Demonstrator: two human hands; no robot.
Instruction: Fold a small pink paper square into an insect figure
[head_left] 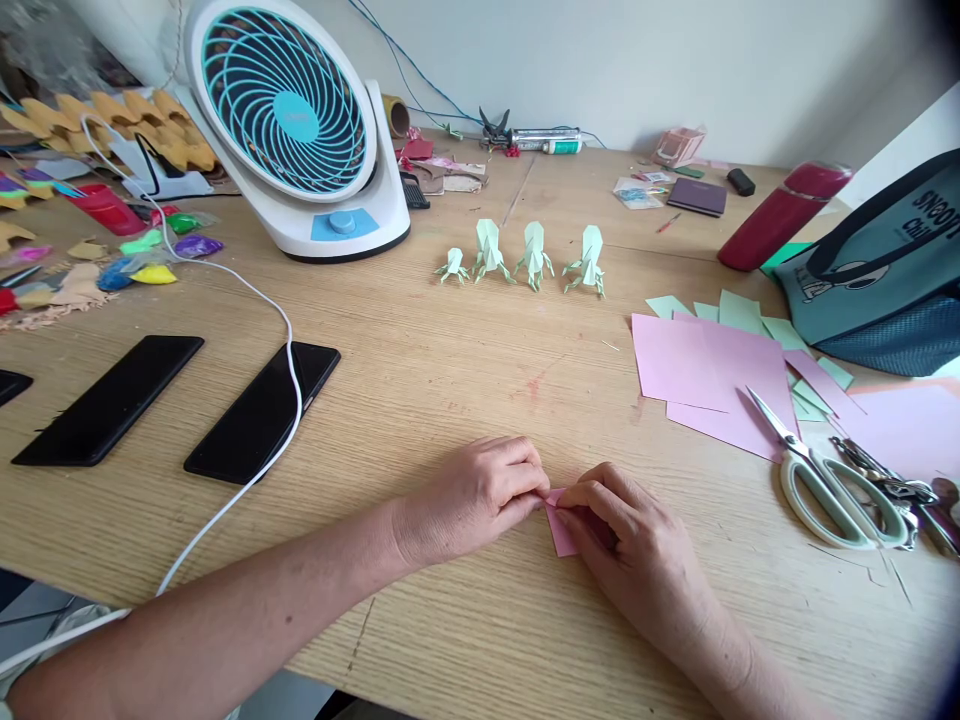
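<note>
A small pink folded paper [561, 528] lies on the wooden table [450, 370] near its front edge. My left hand [472, 495] pinches its top left corner with curled fingers. My right hand [634, 545] presses on the paper's right side with its fingers closed on it, and hides most of the paper. Farther back, several pale green origami figures [525, 255] stand in a row.
Pink paper sheets [709, 375] over green ones lie at the right, with scissors [825, 480] and keys. Two black phones [262, 410] and a white cable [289, 340] lie at left. A desk fan [296, 120], a red bottle [784, 215] and a teal bag [885, 270] stand behind.
</note>
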